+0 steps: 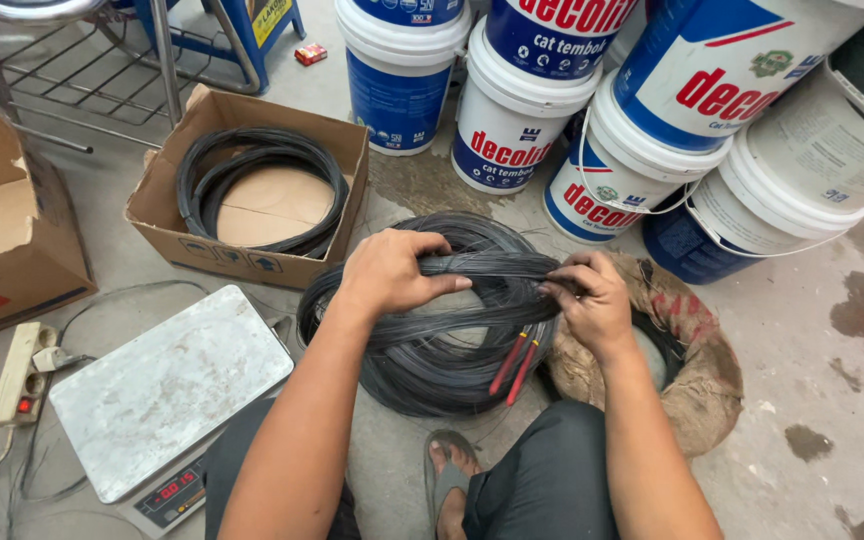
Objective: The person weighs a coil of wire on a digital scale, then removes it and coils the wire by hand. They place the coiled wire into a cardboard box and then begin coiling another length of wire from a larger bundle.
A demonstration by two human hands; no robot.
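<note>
**Head view: both hands gather strands on a big coil of dark wire**

The concrete floor (812, 420), stained and dusty, fills the frame, with the person crouched over it, one sandalled foot (449, 470) showing between the knees. Stacked paint buckets (512, 120) in white and blue crowd the far edge. To the left sit two cardboard boxes; the open box (252, 190) holds a smaller wire ring laid flat, probably so it keeps its shape. A platform scale (167, 385) with a worn metal plate stands near the left knee, within easy reach.

The large wire coil (422, 360) lies flat on the floor, directly ahead, part of it resting against a roll wrapped in burlap (692, 370). The left hand (392, 270) is closed over a bundle of strands lifted from the coil's top. The right hand (592, 300) pinches the same bundle, fingers curled tight, so the stretch between the hands is pulled straight. Red-handled pliers (514, 365) rest on the coil under the right wrist; their jaws are hard to make out. A power strip (20, 372) lies at the far left.
</note>
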